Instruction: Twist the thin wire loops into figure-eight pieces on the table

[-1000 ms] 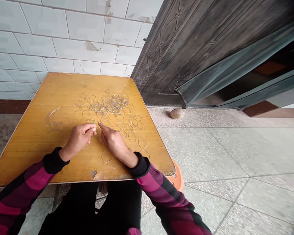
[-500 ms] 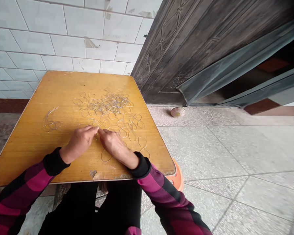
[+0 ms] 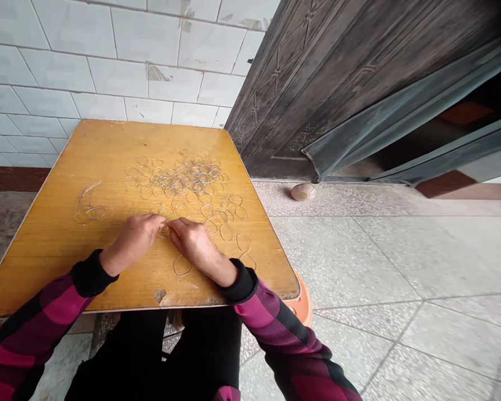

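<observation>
Both my hands rest on a yellow wooden table [image 3: 87, 145], fingertips meeting near its middle. My left hand [image 3: 136, 236] is curled, its fingers pinched together over a thin wire ring. My right hand [image 3: 192, 239] is curled too, pinching at the same spot; what sits between the fingers is too small to make out. Just beyond the fingertips lies a spread of several thin wire rings [image 3: 183, 181]. One loose ring [image 3: 182, 265] lies under my right wrist. A small bundle of bent wires [image 3: 87, 209] lies to the left.
A white tiled wall [image 3: 108, 61] stands behind the table. A dark metal door [image 3: 338, 83] is at the right. An orange plastic stool [image 3: 303, 303] pokes out under the table's right corner. A small round ball [image 3: 303, 192] lies on the tiled floor.
My hands have drawn slightly closer, the fingertips now meeting and pinching at one spot. The camera view shifted a little. The rings on the table lie as before.
</observation>
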Demonstrator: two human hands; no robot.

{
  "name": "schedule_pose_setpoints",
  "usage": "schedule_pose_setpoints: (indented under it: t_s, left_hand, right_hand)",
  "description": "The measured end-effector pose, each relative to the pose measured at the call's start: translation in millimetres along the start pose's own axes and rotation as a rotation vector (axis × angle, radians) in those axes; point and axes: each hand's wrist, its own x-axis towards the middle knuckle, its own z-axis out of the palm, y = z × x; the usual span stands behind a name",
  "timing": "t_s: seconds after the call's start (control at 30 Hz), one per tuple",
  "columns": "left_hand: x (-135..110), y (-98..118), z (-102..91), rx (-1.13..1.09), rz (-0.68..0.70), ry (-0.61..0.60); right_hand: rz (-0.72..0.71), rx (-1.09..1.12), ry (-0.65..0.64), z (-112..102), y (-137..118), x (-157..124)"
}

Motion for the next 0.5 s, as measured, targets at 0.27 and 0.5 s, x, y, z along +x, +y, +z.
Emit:
schedule_pose_setpoints:
  t_s: [0.27,0.5]
  left_hand:
    - [1.7,-3.2,-2.1,-0.124,-0.075,0.022]
    - [1.7,-2.0,-0.9,-0.189,-0.168,-0.008]
  right_hand:
    - [0.025,0.219,0.108,-1.2,5.9,1.8]
    - [0.035,0.224,0.126,0.5,5.1,2.9]
